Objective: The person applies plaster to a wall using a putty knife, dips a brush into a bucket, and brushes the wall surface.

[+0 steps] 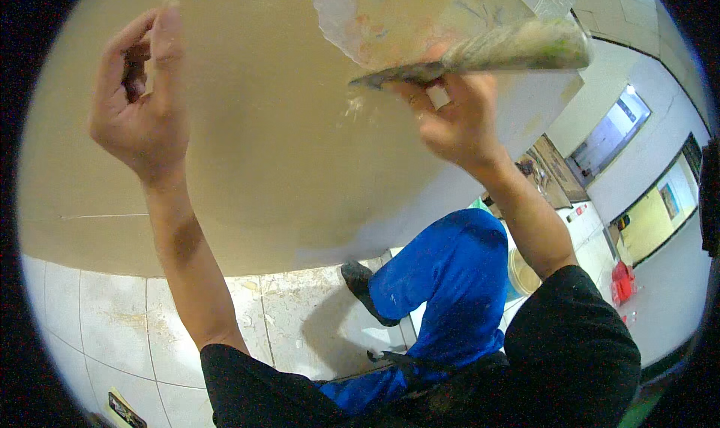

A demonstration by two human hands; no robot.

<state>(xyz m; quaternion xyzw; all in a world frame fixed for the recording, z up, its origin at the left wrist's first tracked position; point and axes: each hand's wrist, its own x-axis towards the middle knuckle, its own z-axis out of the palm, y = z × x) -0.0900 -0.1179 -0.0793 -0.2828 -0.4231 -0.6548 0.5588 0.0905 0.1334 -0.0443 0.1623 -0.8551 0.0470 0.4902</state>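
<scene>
My right hand (461,121) is closed round a plastering trowel (517,47) by the wall, at the upper right. The trowel shows nearly edge-on and slightly blurred, smeared with pale filler, its thin dark tip pointing left at the surface. My left hand (142,102) is raised in front of the wall at the upper left. Its fingers curl toward the thumb, with a small gap inside, and I see nothing in them. Damp-looking beige filler coats most of the wall (247,128). Above the trowel, a patch (420,16) shows reddish and blue stains.
Whitish smears mark the tiled floor (292,323) below the wall. My leg in blue trousers (450,270) is bent near the wall's foot. Beside it stands a bucket (523,274). A red bag (622,282) lies farther right, before a doorway (611,132) and another opening.
</scene>
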